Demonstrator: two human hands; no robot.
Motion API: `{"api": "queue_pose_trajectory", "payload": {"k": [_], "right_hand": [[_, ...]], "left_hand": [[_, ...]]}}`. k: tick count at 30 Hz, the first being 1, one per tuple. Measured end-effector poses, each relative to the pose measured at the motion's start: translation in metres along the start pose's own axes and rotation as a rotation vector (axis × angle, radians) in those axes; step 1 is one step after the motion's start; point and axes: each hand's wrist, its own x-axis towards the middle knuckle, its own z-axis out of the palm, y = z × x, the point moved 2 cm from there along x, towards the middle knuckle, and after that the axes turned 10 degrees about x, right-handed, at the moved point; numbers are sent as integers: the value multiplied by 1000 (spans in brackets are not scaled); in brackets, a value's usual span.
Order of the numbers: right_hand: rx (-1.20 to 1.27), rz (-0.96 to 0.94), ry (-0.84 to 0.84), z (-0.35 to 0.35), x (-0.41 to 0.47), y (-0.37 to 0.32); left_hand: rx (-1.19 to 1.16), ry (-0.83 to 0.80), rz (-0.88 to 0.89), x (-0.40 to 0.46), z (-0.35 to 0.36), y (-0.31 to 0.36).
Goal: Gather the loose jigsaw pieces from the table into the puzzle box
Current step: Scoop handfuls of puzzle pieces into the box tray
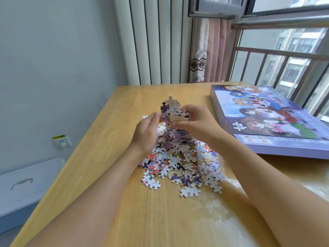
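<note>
Lifting a clump of jigsaw pieces [171, 111] above the main heap, both hands meet over the middle of the wooden bench [110, 136]. Left hand [146, 134]: palm turned toward the right, fingers [155, 117] nearly straight and pressed against the left side of the clump. Right hand [194, 122]: fingers curled round the right side of the clump, thumb laid along its near lower edge; the clump is thus squeezed between the two hands, with several pieces standing up above the fingertips. Some pieces show their printed faces, others their plain pale backs.

Heap of loose pieces [183, 163]: lying on the bench directly beneath and nearer than the hands, spreading toward the near right, with a few stragglers at its near edge. One single piece [144, 116] lies apart on the bench, just left of the left hand.

Puzzle box [270, 120]: flat, purple, with a cartoon picture on top, resting closed on the bench to the right of the hands, its far end toward the window [284, 56]. None of the loose pieces touch it.

Background: radiator [156, 41] and curtain [208, 50] beyond the far edge of the bench; wall socket [62, 141] with a plug and a white storage bin [26, 186] at lower left.
</note>
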Motion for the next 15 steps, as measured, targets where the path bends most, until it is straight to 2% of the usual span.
{"api": "queue_pose_trajectory", "payload": {"k": [7,15], "right_hand": [[-79,34,-107,5,-1,8],[-134,59,-137,5,-1,11]], "left_hand": [[187,-50,49,-7,2,7],[410,-82,219,-11,2,14]]}}
